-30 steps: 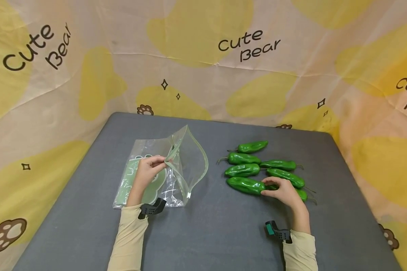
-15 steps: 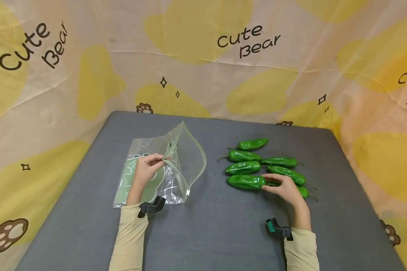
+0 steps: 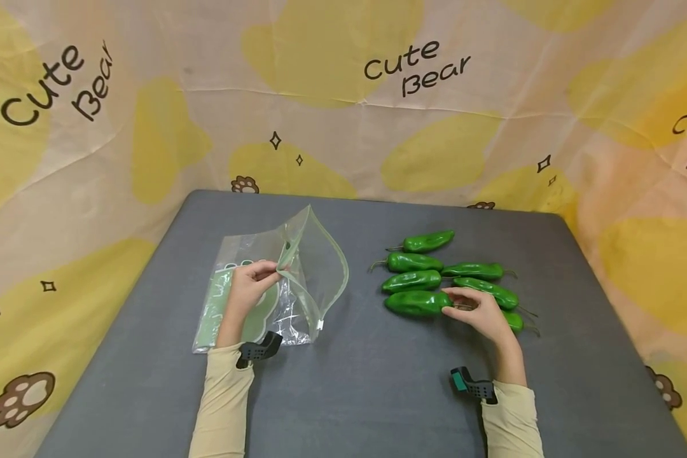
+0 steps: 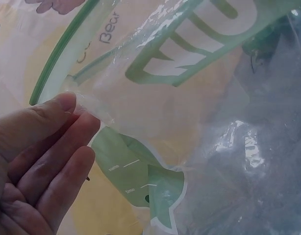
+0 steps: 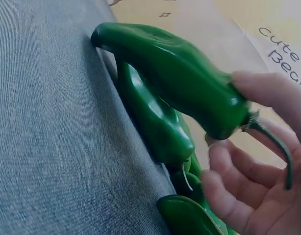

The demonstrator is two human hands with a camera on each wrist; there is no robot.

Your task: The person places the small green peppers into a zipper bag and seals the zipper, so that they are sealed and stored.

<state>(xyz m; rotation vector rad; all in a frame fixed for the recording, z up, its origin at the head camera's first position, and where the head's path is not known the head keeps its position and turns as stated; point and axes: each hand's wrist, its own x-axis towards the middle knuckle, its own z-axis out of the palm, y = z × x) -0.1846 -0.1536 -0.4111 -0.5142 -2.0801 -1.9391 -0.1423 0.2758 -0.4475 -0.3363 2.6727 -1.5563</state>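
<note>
The right hand (image 3: 483,316) pinches a green pepper (image 3: 415,303) by its stem end, fingertips pressed to both sides. The right wrist view shows what the head view mostly hides: the stem (image 5: 278,139) curving back toward the palm, and the pepper tilted, its stem end raised, its tip nearer the grey table (image 3: 349,394). The pepper extends leftward from the fingertips; six other peppers (image 3: 413,281) lie beyond and beside that hand. The left hand (image 3: 247,286) pinches the edge of a clear zip bag (image 3: 207,315), whose mouth gapes toward the peppers. Only the left wrist view makes the printed "time" line readable.
</note>
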